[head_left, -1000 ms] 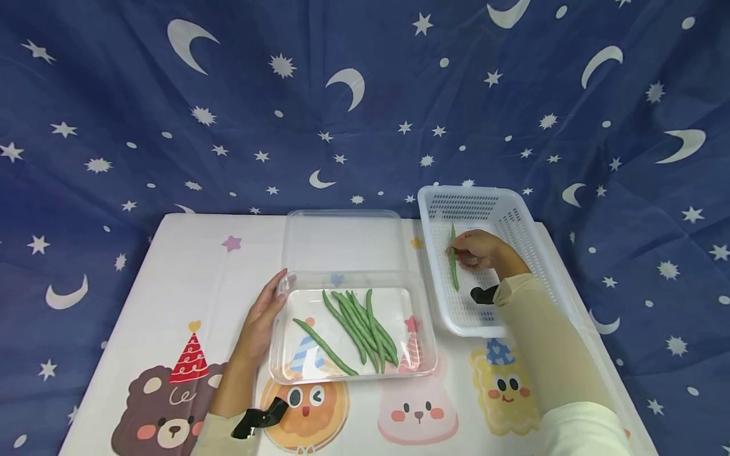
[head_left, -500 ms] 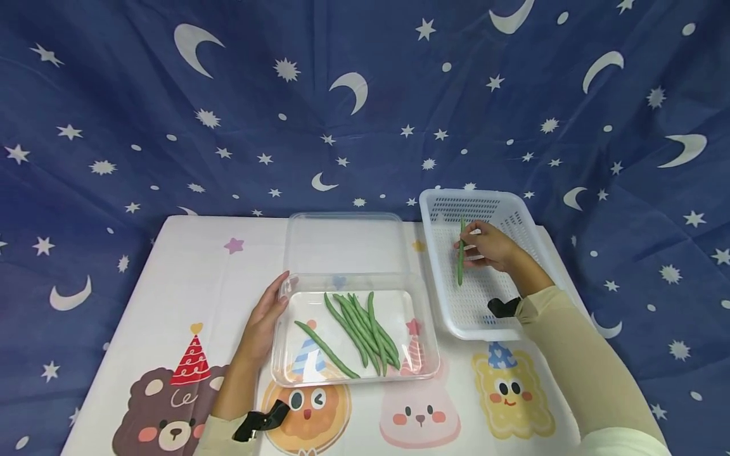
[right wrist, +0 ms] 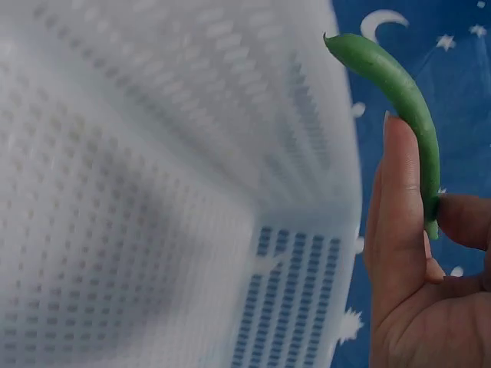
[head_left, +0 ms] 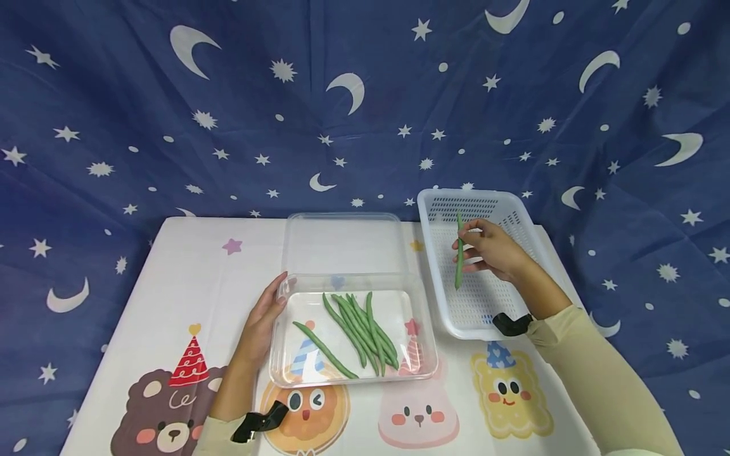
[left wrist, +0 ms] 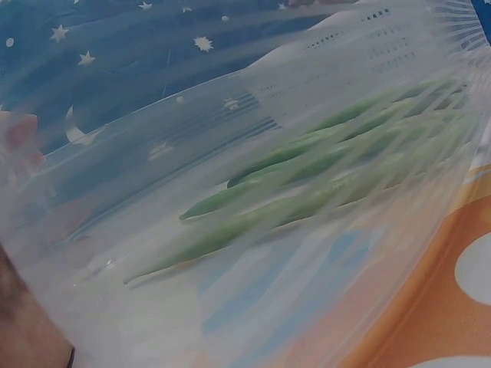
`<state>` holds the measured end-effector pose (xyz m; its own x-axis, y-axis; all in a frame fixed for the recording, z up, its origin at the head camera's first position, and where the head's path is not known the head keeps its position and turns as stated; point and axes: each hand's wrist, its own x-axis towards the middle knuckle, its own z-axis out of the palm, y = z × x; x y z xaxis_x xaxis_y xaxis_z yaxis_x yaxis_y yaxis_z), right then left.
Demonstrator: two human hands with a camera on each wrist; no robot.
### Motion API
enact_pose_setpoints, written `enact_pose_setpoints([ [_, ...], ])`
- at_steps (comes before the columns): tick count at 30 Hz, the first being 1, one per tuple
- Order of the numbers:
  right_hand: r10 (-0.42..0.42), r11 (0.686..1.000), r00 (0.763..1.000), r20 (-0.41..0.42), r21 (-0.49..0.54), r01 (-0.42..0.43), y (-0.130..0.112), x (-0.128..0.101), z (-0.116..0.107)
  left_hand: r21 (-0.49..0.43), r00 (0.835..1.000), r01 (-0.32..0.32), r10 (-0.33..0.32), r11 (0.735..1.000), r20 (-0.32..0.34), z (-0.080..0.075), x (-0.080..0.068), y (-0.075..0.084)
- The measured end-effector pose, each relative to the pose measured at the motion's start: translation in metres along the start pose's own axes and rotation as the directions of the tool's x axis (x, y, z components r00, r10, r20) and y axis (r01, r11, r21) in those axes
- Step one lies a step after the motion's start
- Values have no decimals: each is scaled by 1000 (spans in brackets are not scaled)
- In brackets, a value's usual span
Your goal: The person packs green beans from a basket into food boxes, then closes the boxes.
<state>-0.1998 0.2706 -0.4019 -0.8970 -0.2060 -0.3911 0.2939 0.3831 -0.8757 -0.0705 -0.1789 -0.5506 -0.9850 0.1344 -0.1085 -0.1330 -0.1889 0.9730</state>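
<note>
Right hand (head_left: 495, 253): fingers curled, pinching one bean (head_left: 459, 252) between thumb and fingertips. Bean is held roughly upright, lifted above the floor of the white basket (head_left: 433, 266), near its left wall. In the right wrist view the bean (right wrist: 399, 100) runs along the outside of a finger (right wrist: 399, 222), tip sticking out past the fingertip, thumb behind it; perforated basket wall (right wrist: 153, 192) blurred behind. Basket sits at the right far part of the bench (head_left: 188, 278), its far end close to the bench's far edge. Apart from the held bean I can't see anything in the basket.

Left hand (head_left: 261, 323): fingers mostly straight, laid flat against the left outer wall of the clear tray (head_left: 424, 354), thumb tip up at the rim. It steadies, doesn't grip. Left wrist view looks through the tray wall (left wrist: 92, 253); beans (left wrist: 307, 176) inside show as green smears, details too blurred.

Tray is mid-bench, nearer the near edge, just left of the basket but not touching. It holds a bunch of beans (head_left: 362, 326) lying roughly lengthwise, overlapping, plus one lying apart at a slant toward the left near corner. Clear lid (head_left: 342, 244) lies flat just behind the tray, toward the far edge.

Bench cover is white with cartoon prints: bear at left near corner, faces along the near edge. Blue star-and-moon cloth (head_left: 365, 101) hangs behind.
</note>
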Motion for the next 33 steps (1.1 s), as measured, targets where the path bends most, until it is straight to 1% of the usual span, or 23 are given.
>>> enact_pose_setpoints([
  [6, -35, 998, 998, 57, 54, 32, -8, -12, 17, -7, 1000, -2, 2, 1000, -5, -2, 0, 0],
  [11, -47, 997, 994, 94, 65, 41, -8, -21, 28, 35, 1000, 1, 0, 999, -10, -2, -1, -1],
  [13, -48, 997, 993, 110, 72, 40, -8, -24, 32, 36, 1000, 1, -1, 999, -6, -1, -1, -2],
  [16, -44, 996, 990, 134, 88, 32, -9, -28, 40, 3, 1000, 0, 0, 1000, 5, -1, -1, -2],
  [20, -62, 994, 985, 159, 102, 46, -12, -32, 50, -27, 1000, -8, 8, 1000, 7, -1, -1, -1],
  [25, -74, 993, 981, 177, 109, 55, -14, -35, 60, -27, 1000, -11, 11, 1000, 3, -2, -1, 1],
  [30, -58, 994, 976, 208, 100, 37, -13, -40, 70, -21, 1000, -7, 7, 1000, 4, -1, -1, 1],
  [33, -45, 994, 973, 226, 103, 22, -14, -42, 77, -25, 1000, -16, 16, 1000, 7, 0, -1, 1],
])
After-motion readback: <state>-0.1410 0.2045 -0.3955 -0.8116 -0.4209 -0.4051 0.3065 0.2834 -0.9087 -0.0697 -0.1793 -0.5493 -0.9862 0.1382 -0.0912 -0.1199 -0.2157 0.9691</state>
